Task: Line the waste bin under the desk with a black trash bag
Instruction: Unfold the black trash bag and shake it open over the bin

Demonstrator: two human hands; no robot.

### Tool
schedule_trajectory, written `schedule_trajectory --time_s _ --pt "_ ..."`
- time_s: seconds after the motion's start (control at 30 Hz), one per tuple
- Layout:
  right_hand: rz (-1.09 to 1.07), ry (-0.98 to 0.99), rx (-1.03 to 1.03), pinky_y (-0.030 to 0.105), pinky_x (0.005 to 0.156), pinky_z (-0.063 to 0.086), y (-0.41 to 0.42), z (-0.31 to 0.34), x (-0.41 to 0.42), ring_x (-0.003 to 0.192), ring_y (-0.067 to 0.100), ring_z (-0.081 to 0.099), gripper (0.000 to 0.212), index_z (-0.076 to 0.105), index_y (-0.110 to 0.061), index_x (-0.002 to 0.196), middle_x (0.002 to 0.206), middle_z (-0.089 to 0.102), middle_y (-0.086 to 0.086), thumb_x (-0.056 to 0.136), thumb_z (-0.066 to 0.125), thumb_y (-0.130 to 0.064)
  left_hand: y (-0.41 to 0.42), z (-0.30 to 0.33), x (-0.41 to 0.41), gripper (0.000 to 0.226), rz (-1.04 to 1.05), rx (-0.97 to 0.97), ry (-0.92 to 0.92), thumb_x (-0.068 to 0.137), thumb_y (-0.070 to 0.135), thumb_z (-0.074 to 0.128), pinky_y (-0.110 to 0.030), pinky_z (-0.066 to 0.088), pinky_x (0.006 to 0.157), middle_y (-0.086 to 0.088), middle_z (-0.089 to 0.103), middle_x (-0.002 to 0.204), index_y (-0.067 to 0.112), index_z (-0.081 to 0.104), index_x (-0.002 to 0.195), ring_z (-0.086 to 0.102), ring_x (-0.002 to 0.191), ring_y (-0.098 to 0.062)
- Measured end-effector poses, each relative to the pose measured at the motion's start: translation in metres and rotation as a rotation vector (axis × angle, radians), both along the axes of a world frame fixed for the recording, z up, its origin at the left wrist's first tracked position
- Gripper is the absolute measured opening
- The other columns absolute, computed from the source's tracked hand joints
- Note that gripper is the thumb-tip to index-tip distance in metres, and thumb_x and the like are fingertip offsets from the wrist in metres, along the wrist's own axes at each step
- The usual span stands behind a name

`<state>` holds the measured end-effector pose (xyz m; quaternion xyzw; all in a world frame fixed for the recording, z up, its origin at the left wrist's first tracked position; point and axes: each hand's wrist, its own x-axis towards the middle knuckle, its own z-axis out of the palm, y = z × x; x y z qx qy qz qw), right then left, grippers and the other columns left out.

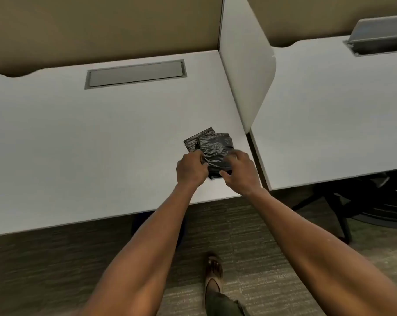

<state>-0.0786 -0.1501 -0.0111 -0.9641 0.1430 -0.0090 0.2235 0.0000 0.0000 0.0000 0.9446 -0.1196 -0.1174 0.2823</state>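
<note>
A folded black trash bag (214, 150) lies near the front right corner of the white desk (83, 137). Another folded black piece (194, 140) peeks out beneath it at the back left. My left hand (190, 168) grips the bag's left edge and my right hand (239, 171) grips its right front edge. Under the desk's front edge, a dark round shape (138, 221) shows behind my left forearm; it may be the waste bin, mostly hidden by the desktop.
A white divider panel (245, 71) separates this desk from a second white desk (329, 115) on the right. A grey cable hatch (136, 74) sits in the desktop. A dark chair base (364, 208) stands under the right desk. My foot (213, 277) is on the carpet.
</note>
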Motion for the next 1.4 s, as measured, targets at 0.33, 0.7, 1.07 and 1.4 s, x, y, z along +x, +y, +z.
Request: schedule_trajectory --time_s 0.33,0.7,1.07,1.4 --pt "0.011 0.109 -0.07 0.047 0.101 0.048 0.0 -0.04 0.026 0.127 0.033 0.051 0.034 0.071 -0.014 0.118 0.14 0.056 0.012 0.086 0.075 -0.026 -0.023 -0.039 0.01 0.058 0.245 -0.092 0.274 0.083 0.02 0.08 -0.045 0.057 0.097 -0.006 0.078 0.105 0.024 0.059 0.137 0.072 0.104 -0.031" --pt "-0.064 -0.155 0.128 0.052 0.102 0.049 -0.008 -0.027 0.02 0.13 0.028 0.051 0.031 0.07 -0.02 0.116 0.138 0.057 0.007 0.086 0.07 -0.027 -0.02 -0.022 0.012 0.055 0.343 -0.446 0.388 0.087 0.018 0.081 -0.031 0.06 0.083 0.006 0.069 0.079 0.014 0.063 0.139 0.065 0.076 -0.008" --pt "-0.098 -0.302 0.111 0.051 0.099 0.053 -0.008 -0.008 0.015 0.12 0.029 0.062 0.051 0.065 -0.015 0.135 0.134 0.068 0.008 0.085 0.06 -0.008 -0.015 0.009 0.006 0.041 0.306 -0.838 0.528 0.08 0.028 0.088 -0.026 0.062 0.081 0.003 0.079 0.094 0.021 0.075 0.118 0.076 0.093 -0.01" --pt "-0.21 -0.5 0.647 0.008 0.066 0.049 -0.009 0.075 0.006 0.077 -0.006 0.065 0.033 0.074 -0.039 0.101 0.081 0.072 -0.023 0.09 0.057 -0.013 0.043 0.037 0.001 0.086 0.315 -0.73 0.382 0.077 0.063 0.078 -0.041 0.037 0.118 0.002 0.046 0.161 0.03 0.05 0.152 0.042 0.14 -0.01"
